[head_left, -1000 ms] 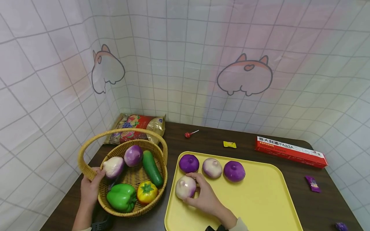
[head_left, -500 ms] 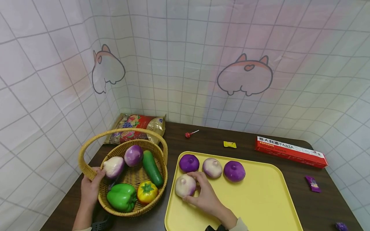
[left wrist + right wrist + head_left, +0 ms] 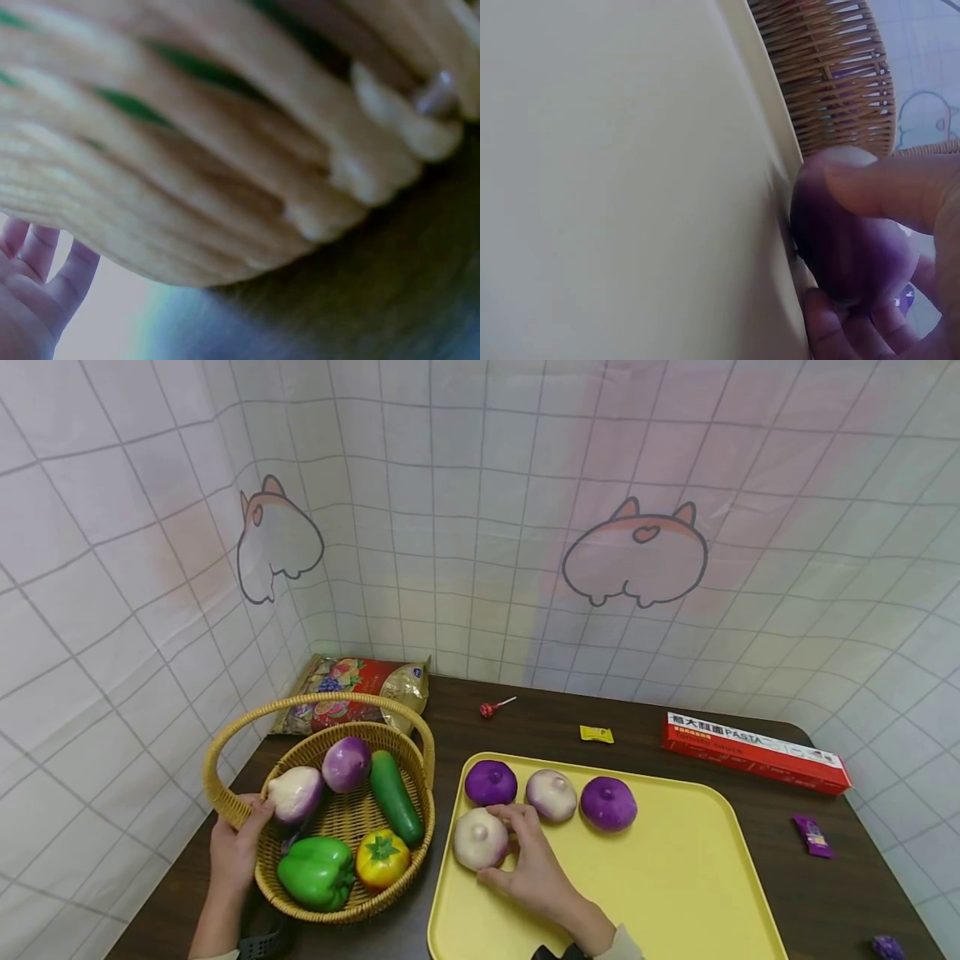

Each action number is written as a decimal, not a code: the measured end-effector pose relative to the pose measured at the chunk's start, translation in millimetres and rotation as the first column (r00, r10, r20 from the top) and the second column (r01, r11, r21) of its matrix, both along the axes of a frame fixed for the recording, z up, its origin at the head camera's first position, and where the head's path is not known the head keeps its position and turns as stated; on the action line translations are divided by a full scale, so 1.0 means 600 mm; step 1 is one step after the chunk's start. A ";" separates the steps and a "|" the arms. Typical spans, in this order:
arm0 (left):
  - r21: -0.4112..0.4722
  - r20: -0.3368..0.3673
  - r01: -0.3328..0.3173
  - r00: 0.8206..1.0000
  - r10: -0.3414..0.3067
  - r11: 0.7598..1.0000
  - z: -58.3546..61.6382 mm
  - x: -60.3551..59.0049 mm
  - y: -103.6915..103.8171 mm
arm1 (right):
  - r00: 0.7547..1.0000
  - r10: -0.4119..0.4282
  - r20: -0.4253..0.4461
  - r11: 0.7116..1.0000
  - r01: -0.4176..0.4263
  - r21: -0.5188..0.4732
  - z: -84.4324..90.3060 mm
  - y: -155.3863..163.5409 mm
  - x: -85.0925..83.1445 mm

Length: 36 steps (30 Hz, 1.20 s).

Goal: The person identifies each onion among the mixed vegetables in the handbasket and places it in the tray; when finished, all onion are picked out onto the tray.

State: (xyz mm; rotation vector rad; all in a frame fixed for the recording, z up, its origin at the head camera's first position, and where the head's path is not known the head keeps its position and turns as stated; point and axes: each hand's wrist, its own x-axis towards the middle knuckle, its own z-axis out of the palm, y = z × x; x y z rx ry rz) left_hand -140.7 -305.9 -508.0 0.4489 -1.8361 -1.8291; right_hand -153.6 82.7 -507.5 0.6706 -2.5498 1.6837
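Head view shows me the right hand (image 3: 534,870) curled around a pale onion (image 3: 478,837) at the near-left corner of the yellow tray (image 3: 675,893), onion just left of its fingers, while the left hand (image 3: 234,852) grips the basket (image 3: 225,802) rim.

left wrist view a blur of basket (image 3: 225,150) weave, left hand (image 3: 30,300) cut off at 7 o'clock, small purple thing (image 3: 885,947) cropped at head view's 5 o'clock edge
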 end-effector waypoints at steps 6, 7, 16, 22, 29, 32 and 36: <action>-0.004 0.007 -0.003 1.000 0.003 1.000 0.000 0.000 0.000 | 0.999 -0.031 -0.021 0.999 0.030 -0.030 0.029 -0.006 0.013; -0.002 0.007 -0.004 1.000 0.004 1.000 0.000 0.000 0.000 | 0.999 -0.038 -0.036 0.999 0.036 -0.036 0.026 -0.006 0.012; -0.007 -0.011 -0.005 1.000 0.005 1.000 0.003 0.002 0.003 | 0.977 -0.114 -0.182 0.987 0.090 -0.133 0.037 0.002 0.007; -0.039 -0.017 -0.004 1.000 0.003 0.999 0.003 0.002 0.002 | 0.962 -0.145 -0.233 0.980 0.107 -0.165 0.067 -0.012 0.012; -0.089 -0.013 -0.006 1.000 0.005 0.996 0.001 0.003 -0.001 | 0.949 -0.058 -0.309 0.984 0.003 -0.178 0.102 -0.058 0.016; -0.111 0.009 -0.005 1.000 0.006 0.994 0.001 0.003 -0.002 | 0.935 -0.017 -0.354 0.987 -0.042 -0.158 0.096 -0.082 0.008; -0.130 0.046 -0.001 0.999 0.007 0.991 0.000 0.003 -0.003 | 0.928 0.050 -0.368 0.987 -0.102 -0.123 0.086 -0.115 -0.003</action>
